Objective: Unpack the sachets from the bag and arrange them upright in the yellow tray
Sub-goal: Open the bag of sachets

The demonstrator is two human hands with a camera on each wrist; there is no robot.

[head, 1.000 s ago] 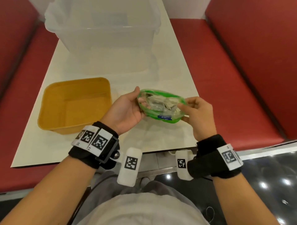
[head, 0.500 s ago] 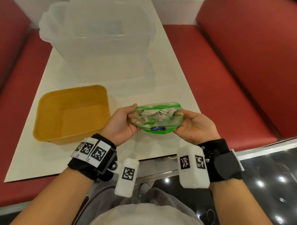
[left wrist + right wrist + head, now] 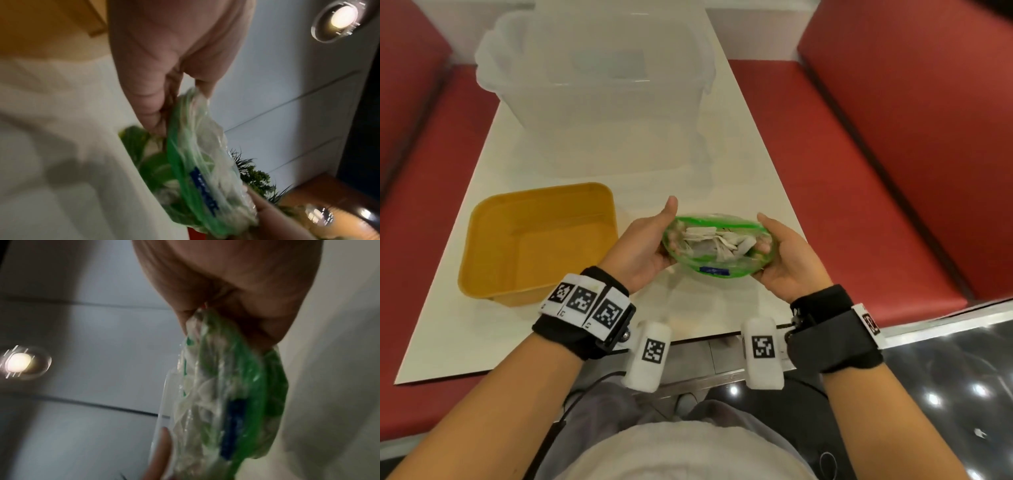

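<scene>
Centre of the head view: the left hand (image 3: 643, 248) and right hand (image 3: 787, 260) each grip one end of the green-edged clear bag (image 3: 717, 251), fingers curled round it, above the white desk (image 3: 739, 164). White sachets (image 3: 717, 241) lie inside. The yellow tray (image 3: 482, 246) sits at left, a clear bin (image 3: 599, 82) above.

Green-tinted clear plastic bag (image 3: 717, 269), blue label on its near side, held above the table's near edge, mouth spread upward. White paper sachets (image 3: 714, 241) lie jumbled inside, none upright. Yellow tray (image 3: 482, 260), rectangular with rounded corners, sits on the table just left of the bag, nothing in it.
</scene>
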